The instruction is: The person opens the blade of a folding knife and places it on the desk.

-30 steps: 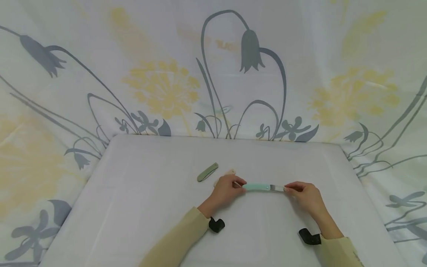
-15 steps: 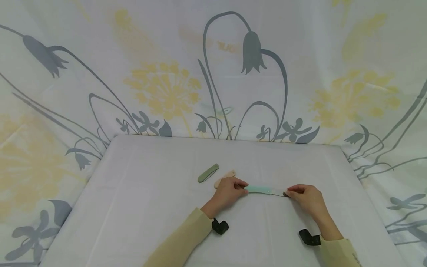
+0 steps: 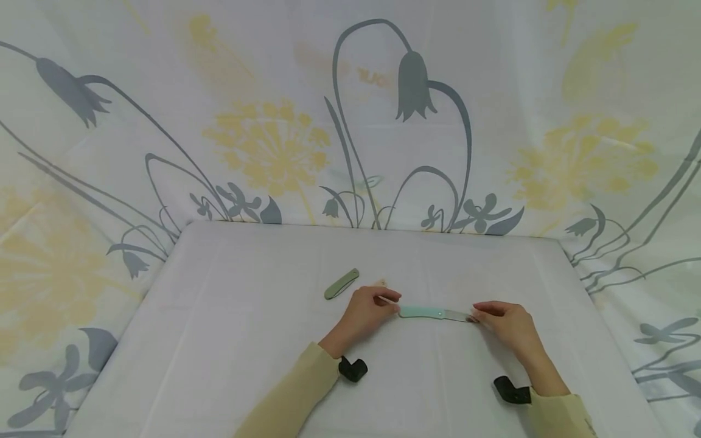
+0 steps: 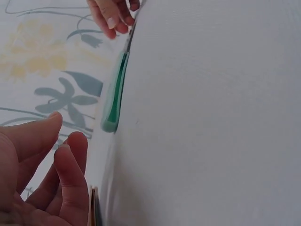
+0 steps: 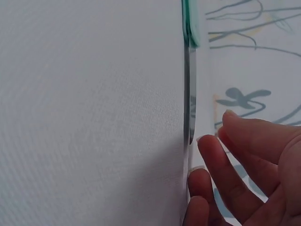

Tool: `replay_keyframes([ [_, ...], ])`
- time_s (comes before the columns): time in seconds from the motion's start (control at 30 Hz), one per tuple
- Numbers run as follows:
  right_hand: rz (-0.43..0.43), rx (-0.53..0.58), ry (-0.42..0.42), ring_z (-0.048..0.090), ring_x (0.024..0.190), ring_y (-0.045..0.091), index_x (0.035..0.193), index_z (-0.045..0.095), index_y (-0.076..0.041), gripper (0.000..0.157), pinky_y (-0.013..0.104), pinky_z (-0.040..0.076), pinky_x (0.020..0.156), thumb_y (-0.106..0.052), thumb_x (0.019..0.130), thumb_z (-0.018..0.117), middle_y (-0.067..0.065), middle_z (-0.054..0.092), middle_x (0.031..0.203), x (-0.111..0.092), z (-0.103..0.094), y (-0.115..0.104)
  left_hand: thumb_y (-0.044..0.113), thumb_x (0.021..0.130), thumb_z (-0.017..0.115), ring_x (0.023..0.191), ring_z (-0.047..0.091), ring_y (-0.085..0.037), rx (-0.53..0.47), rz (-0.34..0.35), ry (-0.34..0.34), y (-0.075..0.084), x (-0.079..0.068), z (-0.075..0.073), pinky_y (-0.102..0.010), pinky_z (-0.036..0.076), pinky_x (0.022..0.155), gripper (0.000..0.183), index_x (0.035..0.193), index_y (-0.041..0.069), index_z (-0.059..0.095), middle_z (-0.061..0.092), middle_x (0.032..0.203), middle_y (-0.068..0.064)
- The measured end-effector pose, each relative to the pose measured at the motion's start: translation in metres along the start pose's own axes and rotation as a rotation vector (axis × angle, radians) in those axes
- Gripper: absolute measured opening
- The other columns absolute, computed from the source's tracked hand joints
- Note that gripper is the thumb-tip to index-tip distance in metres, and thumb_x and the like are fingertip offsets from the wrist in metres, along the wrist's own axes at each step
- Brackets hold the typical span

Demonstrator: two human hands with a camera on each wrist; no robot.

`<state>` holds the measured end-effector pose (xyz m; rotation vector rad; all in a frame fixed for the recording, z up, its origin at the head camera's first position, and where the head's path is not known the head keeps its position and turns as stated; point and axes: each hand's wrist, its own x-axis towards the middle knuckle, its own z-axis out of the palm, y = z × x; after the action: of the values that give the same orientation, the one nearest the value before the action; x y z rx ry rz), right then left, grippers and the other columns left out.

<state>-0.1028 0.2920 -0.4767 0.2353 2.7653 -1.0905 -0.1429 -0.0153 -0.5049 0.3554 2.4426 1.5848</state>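
Observation:
An unfolded pocketknife [image 3: 421,312] with a mint-green handle lies on the white table, its metal blade [image 3: 457,316] pointing right. My left hand [image 3: 369,313] hovers by the handle's end; the left wrist view shows its thumb and fingers apart from the handle [image 4: 115,94]. Just past the blade tip is my right hand [image 3: 509,327], its thumb and fingertips spread and holding nothing in the right wrist view. A folded olive-green pocketknife [image 3: 342,284] rests behind, to the left. Beside it a beige one [image 3: 381,283] is mostly hidden by my left hand.
The white-covered table [image 3: 246,292] meets a cloth backdrop [image 3: 263,146] printed with grey and yellow flowers at its back and sides. Black camera mounts [image 3: 353,369] sit on both wrists.
Both hands have let go of the mint-green knife, which now lies on the table. The left hand has drawn slightly left, the right slightly right.

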Motion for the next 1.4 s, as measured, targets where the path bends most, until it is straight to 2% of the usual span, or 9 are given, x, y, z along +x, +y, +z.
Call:
replay_keyframes([
  [0.2, -0.028, 0.11, -0.005, 0.049, 0.116, 0.025, 0.119, 0.065, -0.01, 0.046, 0.033, 0.043, 0.08, -0.043, 0.088, 0.062, 0.009, 0.062, 0.12, 0.0, 0.001, -0.003, 0.021, 0.082, 0.073, 0.08, 0.062, -0.006, -0.079, -0.005, 0.01, 0.0, -0.003, -0.019, -0.026, 0.049, 0.07, 0.023, 0.103, 0.014, 0.072, 0.068, 0.097, 0.011],
  [0.3, -0.062, 0.143, -0.002, 0.047, 0.117, 0.025, 0.12, 0.065, -0.011, 0.048, 0.035, 0.043, 0.081, -0.046, 0.088, 0.061, 0.008, 0.061, 0.122, 0.0, 0.003, -0.007, 0.023, 0.083, 0.072, 0.083, 0.061, -0.008, -0.087, -0.029, 0.016, -0.002, -0.007, -0.032, -0.027, 0.049, 0.07, 0.023, 0.105, 0.016, 0.071, 0.067, 0.099, 0.012],
  [0.47, -0.096, 0.16, 0.003, 0.049, 0.115, 0.022, 0.119, 0.065, -0.013, 0.048, 0.033, 0.045, 0.081, -0.048, 0.087, 0.061, 0.005, 0.061, 0.122, 0.001, 0.009, -0.014, 0.024, 0.084, 0.07, 0.084, 0.06, -0.009, -0.049, -0.059, 0.077, -0.011, -0.014, -0.051, -0.028, 0.049, 0.069, 0.02, 0.104, 0.019, 0.071, 0.066, 0.098, 0.01],
  [0.63, -0.134, 0.178, -0.02, 0.051, 0.113, 0.023, 0.117, 0.066, -0.013, 0.046, 0.035, 0.043, 0.085, -0.047, 0.087, 0.061, 0.005, 0.062, 0.12, 0.008, 0.019, -0.026, 0.02, 0.084, 0.07, 0.085, 0.06, -0.012, -0.031, -0.077, 0.133, -0.018, -0.022, -0.07, -0.031, 0.049, 0.073, 0.02, 0.104, 0.015, 0.071, 0.066, 0.097, 0.008],
  [0.73, -0.155, 0.199, -0.024, 0.052, 0.113, 0.023, 0.116, 0.067, -0.013, 0.044, 0.038, 0.042, 0.086, -0.046, 0.087, 0.062, 0.004, 0.064, 0.116, 0.014, 0.024, -0.034, 0.021, 0.084, 0.071, 0.086, 0.06, -0.012, 0.006, -0.069, 0.153, -0.022, -0.026, -0.08, -0.033, 0.047, 0.077, 0.021, 0.104, 0.015, 0.071, 0.067, 0.096, 0.008],
  [0.83, -0.168, 0.222, -0.036, 0.051, 0.113, 0.022, 0.116, 0.067, -0.013, 0.042, 0.039, 0.041, 0.087, -0.043, 0.087, 0.064, 0.003, 0.065, 0.114, 0.019, 0.03, -0.042, 0.023, 0.083, 0.072, 0.087, 0.06, -0.011, 0.042, -0.094, 0.156, -0.027, -0.029, -0.087, -0.033, 0.047, 0.079, 0.021, 0.103, 0.017, 0.071, 0.066, 0.095, 0.01],
  [1.03, -0.216, 0.23, -0.05, 0.054, 0.106, 0.019, 0.112, 0.069, -0.014, 0.034, 0.034, 0.044, 0.08, -0.036, 0.087, 0.066, 0.0, 0.066, 0.11, 0.026, 0.048, -0.066, 0.02, 0.082, 0.073, 0.085, 0.06, -0.011, 0.045, -0.109, 0.149, -0.032, -0.031, -0.09, -0.032, 0.047, 0.078, 0.02, 0.101, 0.016, 0.071, 0.067, 0.095, 0.008],
  [1.23, -0.365, 0.149, -0.033, 0.061, 0.087, 0.019, 0.107, 0.07, -0.01, 0.023, 0.032, 0.048, 0.073, -0.022, 0.088, 0.067, 0.002, 0.069, 0.097, 0.036, 0.073, -0.081, 0.02, 0.082, 0.073, 0.085, 0.06, -0.011, 0.054, -0.073, 0.105, -0.03, -0.027, -0.083, -0.031, 0.047, 0.078, 0.022, 0.103, 0.014, 0.07, 0.067, 0.097, 0.005],
  [1.4, -0.37, 0.147, -0.046, 0.059, 0.084, 0.017, 0.108, 0.07, -0.011, 0.022, 0.032, 0.048, 0.071, -0.017, 0.087, 0.066, 0.001, 0.067, 0.097, 0.045, 0.085, -0.09, 0.022, 0.082, 0.073, 0.083, 0.061, -0.011, 0.079, -0.066, 0.084, -0.023, -0.022, -0.074, -0.033, 0.048, 0.078, 0.024, 0.104, 0.014, 0.07, 0.067, 0.095, 0.005],
])
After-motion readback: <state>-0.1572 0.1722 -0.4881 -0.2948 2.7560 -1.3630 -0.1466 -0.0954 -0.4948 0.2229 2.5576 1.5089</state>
